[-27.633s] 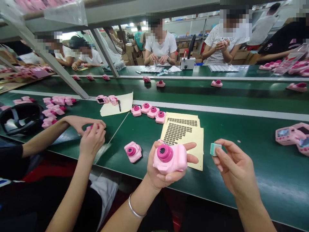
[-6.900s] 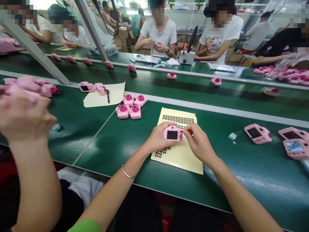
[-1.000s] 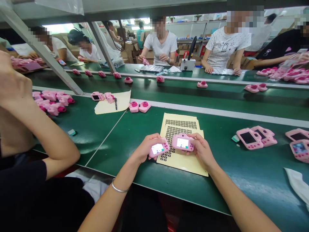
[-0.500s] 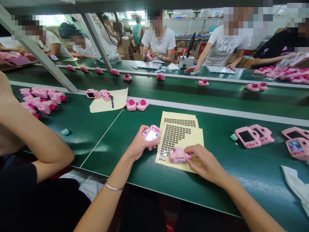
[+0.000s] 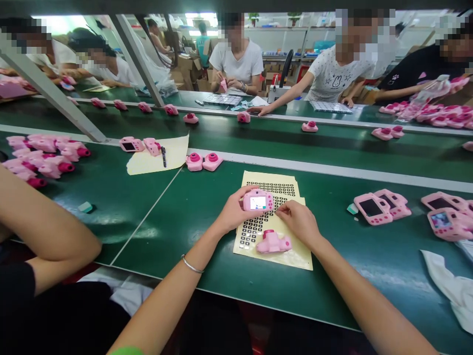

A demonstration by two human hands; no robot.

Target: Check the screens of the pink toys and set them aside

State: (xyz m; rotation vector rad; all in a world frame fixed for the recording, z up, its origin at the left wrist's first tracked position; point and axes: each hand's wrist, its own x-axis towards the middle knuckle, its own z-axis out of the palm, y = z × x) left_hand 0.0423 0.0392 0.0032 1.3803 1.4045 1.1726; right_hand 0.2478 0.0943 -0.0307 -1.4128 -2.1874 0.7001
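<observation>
My left hand grips a pink toy camera, its lit white screen turned towards me. Just right of that camera, my right hand is closed, thumb and fingertips pinched together over the sticker sheet. Whatever those fingertips hold, if anything, is too small to make out. Rows of small black square stickers cover part of the yellowish sheet. Lying on its lower part, below both hands, is a second pink toy camera, which neither hand touches.
Pink cameras with screens lie at right near a white cloth. At left are piled cameras, a teal-and-white block and a neighbour's arm. Beyond the pale rail, more cameras line the green belt; co-workers sit opposite.
My right hand has let go of the camera on the sheet and moved up beside the other one. My left hand has brought its camera rightward over the sheet, screen now level.
</observation>
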